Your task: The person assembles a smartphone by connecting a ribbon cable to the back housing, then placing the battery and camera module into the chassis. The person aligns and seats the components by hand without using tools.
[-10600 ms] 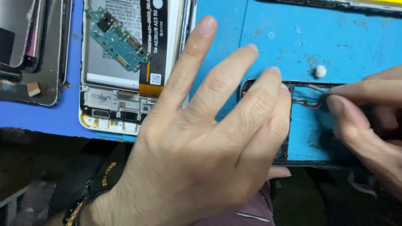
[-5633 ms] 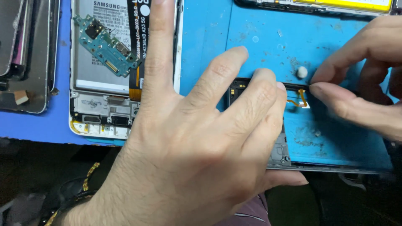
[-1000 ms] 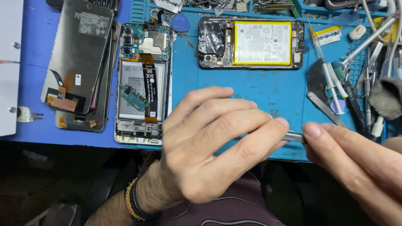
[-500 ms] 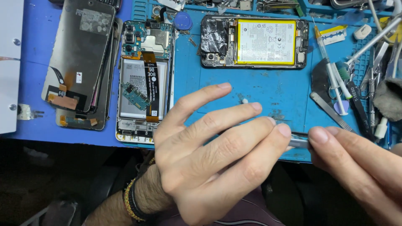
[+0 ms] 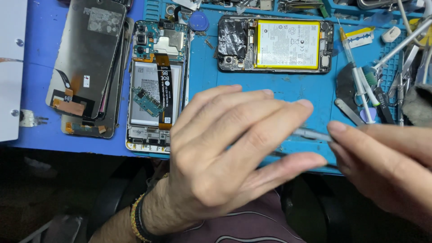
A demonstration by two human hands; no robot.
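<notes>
— When I checked the head view, what did each of the hands have?

— I logged the left hand (image 5: 225, 153) as open, fingers spread and laid flat over a dark flat piece (image 5: 281, 154) at the near edge of the blue mat (image 5: 288, 87). Only a thin strip of that piece showed between the fingers, so I could not tell what kind of part it was. The right hand (image 5: 387, 166) was closed in a pinch on a slim metal tool (image 5: 310, 133), its tip pointing toward the left fingertips and just beside them.

— What lay around it on the counter?

— An opened phone with a grey battery (image 5: 157, 85) sat beyond the left hand. Another opened phone with a yellow battery (image 5: 276, 45) lay well apart at the back of the mat. Loose screen panels (image 5: 85, 67) were stacked at the far left, and a syringe (image 5: 355, 76) lay among hand tools on the right.

— Your judgement on doing this well?

— I judged that the flat hand should press evenly so the piece could not slide off the near edge. The tool ought to be kept low and shallow, worked with small wrist motion, and kept off the left fingertips. Blur on both hands suggested motion, so slower strokes would have suited.
</notes>
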